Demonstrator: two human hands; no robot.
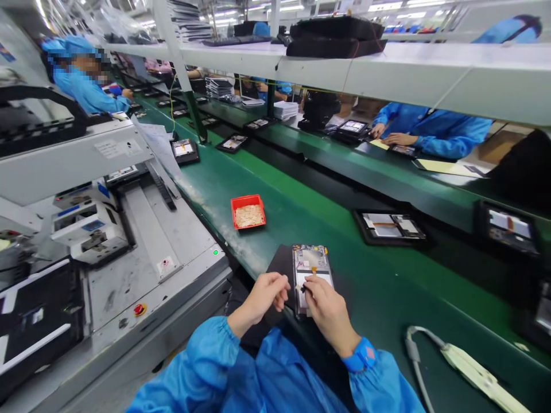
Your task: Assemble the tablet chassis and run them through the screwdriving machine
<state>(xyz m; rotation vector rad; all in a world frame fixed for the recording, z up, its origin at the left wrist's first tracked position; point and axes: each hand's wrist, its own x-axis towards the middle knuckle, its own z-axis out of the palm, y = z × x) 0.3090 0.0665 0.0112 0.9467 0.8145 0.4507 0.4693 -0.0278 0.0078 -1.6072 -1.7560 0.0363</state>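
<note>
An opened tablet point(313, 261) lies in front of me on a dark pad point(280, 265), with its circuit board, white battery and orange ribbon cable bare. My right hand point(329, 310) is over the tablet's lower half, its thumb and fingers pinched around a small dark piece too small to name. Just left of the tablet, my left hand point(267, 293) is closed with curled fingers. What it holds, if anything, is hidden. A red tray point(248, 197) of small pale pieces stands farther up the green bench.
Other opened tablets point(390, 225) in black holders lie on the belt at right. At left stands a grey machine point(142, 269) with a red button. A cream handheld tool point(477, 373) on a grey cable lies at lower right. Co-workers in blue point(443, 129) sit beyond the shelf point(365, 69).
</note>
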